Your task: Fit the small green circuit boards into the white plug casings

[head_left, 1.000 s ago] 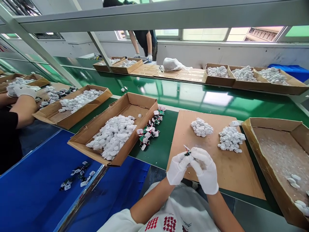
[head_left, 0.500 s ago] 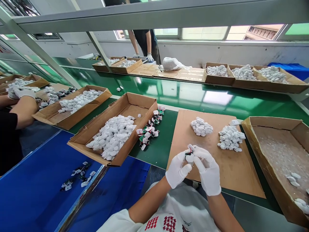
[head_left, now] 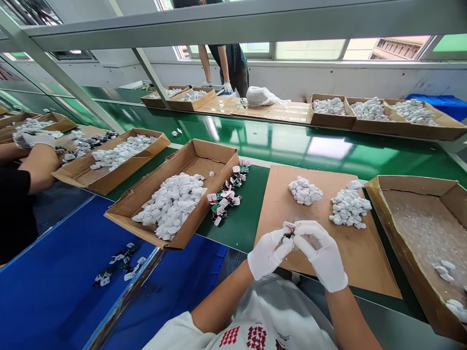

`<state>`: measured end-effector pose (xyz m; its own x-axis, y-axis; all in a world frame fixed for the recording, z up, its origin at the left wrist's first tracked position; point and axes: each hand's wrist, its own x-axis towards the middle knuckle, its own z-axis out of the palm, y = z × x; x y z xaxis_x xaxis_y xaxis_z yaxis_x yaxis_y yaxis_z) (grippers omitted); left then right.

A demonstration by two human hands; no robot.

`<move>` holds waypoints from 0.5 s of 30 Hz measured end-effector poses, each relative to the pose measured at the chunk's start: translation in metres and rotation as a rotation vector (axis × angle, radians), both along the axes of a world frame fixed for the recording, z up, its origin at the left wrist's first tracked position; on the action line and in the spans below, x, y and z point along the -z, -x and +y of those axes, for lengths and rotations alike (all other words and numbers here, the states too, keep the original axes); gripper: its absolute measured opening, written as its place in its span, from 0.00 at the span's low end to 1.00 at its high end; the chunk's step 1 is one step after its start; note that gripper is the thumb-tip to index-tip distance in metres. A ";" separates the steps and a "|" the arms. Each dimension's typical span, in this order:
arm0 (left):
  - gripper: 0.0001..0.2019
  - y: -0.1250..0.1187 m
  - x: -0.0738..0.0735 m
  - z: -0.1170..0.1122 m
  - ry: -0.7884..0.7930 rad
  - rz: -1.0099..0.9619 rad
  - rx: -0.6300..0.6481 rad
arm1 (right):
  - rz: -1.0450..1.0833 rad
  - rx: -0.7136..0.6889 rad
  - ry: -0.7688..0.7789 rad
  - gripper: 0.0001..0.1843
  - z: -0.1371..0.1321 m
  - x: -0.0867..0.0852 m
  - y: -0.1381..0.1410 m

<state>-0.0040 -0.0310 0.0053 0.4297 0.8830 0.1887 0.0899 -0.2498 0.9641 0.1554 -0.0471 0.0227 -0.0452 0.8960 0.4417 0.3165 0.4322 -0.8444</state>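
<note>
Both hands wear white gloves and meet over the near edge of a brown cardboard sheet (head_left: 350, 257). My left hand (head_left: 268, 253) and my right hand (head_left: 323, 255) pinch one small white part (head_left: 289, 228) with a dark circuit board and red wire between their fingertips. Two heaps of white parts (head_left: 305, 191) (head_left: 350, 209) lie on the sheet beyond my hands. A cluster of small green circuit boards (head_left: 226, 197) sits on the green bench to the left.
A cardboard tray of white parts (head_left: 171, 204) lies left of the boards, an almost bare box (head_left: 423, 233) at right. A green conveyor (head_left: 292, 141) runs behind. A co-worker's gloved hand (head_left: 32, 141) works at far left; another person (head_left: 226, 68) stands across the belt.
My hands stayed together on the small part, turning it; my right hand shifted slightly right and my fingers closed over the piece. The person across the belt moved a little right.
</note>
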 end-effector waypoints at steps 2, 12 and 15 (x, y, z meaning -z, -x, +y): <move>0.15 -0.001 0.001 -0.002 0.082 -0.065 0.041 | -0.013 0.033 0.011 0.03 0.001 -0.001 0.002; 0.20 -0.004 -0.004 0.000 0.330 -0.295 0.096 | -0.209 0.064 -0.174 0.13 -0.005 0.008 -0.002; 0.22 -0.007 0.002 0.001 0.436 -0.402 0.142 | -0.315 0.142 -0.320 0.20 -0.007 0.016 0.002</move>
